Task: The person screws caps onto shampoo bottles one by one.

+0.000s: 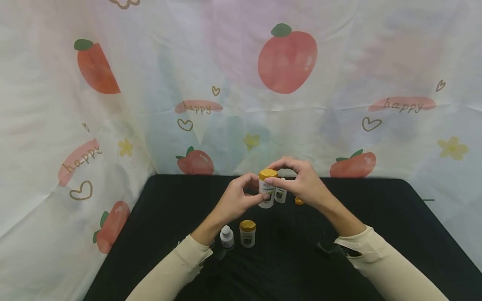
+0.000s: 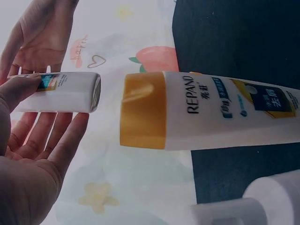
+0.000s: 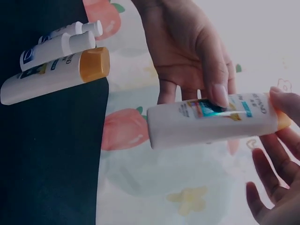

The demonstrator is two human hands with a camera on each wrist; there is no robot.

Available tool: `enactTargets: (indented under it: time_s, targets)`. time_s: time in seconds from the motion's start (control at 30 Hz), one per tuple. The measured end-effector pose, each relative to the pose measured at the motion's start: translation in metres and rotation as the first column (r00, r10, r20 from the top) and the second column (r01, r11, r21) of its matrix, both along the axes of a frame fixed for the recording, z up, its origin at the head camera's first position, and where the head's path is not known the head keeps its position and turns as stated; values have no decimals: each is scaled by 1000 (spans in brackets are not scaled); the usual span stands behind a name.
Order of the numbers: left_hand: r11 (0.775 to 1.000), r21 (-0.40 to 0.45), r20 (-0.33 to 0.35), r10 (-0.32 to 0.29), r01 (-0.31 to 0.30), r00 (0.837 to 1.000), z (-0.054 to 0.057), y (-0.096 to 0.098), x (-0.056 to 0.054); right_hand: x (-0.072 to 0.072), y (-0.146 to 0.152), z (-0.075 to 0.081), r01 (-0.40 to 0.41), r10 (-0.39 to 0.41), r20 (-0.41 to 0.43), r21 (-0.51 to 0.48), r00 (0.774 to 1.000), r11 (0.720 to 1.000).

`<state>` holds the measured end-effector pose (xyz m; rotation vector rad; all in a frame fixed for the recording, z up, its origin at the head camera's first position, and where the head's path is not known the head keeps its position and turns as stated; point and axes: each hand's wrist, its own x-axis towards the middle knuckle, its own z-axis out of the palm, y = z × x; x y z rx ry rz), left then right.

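Both hands hold a white shampoo bottle (image 1: 265,190) with an orange cap, raised over the far part of the table. My left hand (image 1: 238,197) grips its lower body, thumb across the label, as the right wrist view shows. My right hand (image 1: 303,184) holds the bottle at the cap end, its thumb and a finger at the orange cap (image 3: 283,120). Just beyond the hands is another white bottle (image 1: 280,195), its top partly hidden by the right hand. A similar orange-capped bottle (image 1: 247,235) stands nearer, beside a small white-capped bottle (image 1: 227,238).
A small orange object (image 1: 299,201), partly covered by the right hand, is on the black table (image 1: 286,271). Another small bottle (image 3: 58,33) shows in the right wrist view. A printed cloth (image 1: 233,54) hangs behind the table and along its left side.
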<state>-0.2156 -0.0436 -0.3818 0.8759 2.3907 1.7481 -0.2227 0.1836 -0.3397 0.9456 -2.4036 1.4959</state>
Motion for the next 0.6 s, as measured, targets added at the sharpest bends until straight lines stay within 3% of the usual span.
enactTargets:
  time_s: [0.4,0.6]
  targets:
    - [992,-122,18,-22,24,1000,-5,0,-1,4,6,-10,-16,15,9,41,1000,999]
    - [991,-133,4,-35,35,999,-10,1,0,7,6,-17,-10,8,30,44,1000,999]
